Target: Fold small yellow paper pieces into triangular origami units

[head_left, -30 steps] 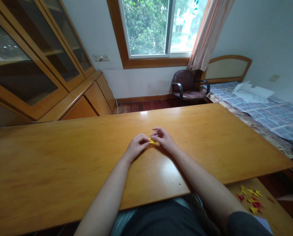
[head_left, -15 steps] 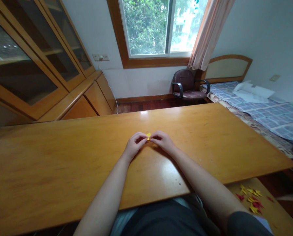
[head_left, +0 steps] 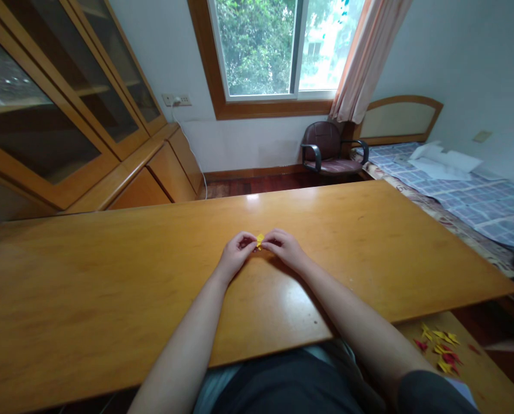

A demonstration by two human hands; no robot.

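Between my two hands is a small piece of folded yellow paper (head_left: 260, 241), held just above the wooden table (head_left: 110, 287). My left hand (head_left: 237, 252) pinches its left side between thumb and fingertips. From the other side, my right hand (head_left: 284, 246) grips it with thumb and forefinger. The fingertips hide part of the paper, and its exact folded shape is too small to make out.
Several yellow and red folded paper pieces (head_left: 444, 351) lie on a lower wooden surface (head_left: 494, 385) at the lower right. Beyond the table stand an armchair (head_left: 326, 149), a bed (head_left: 464, 195) and a glass-door cabinet (head_left: 67, 115).
The fingertips have shifted slightly on the yellow paper, and a little more of it shows between them. Both arms are almost where they were.
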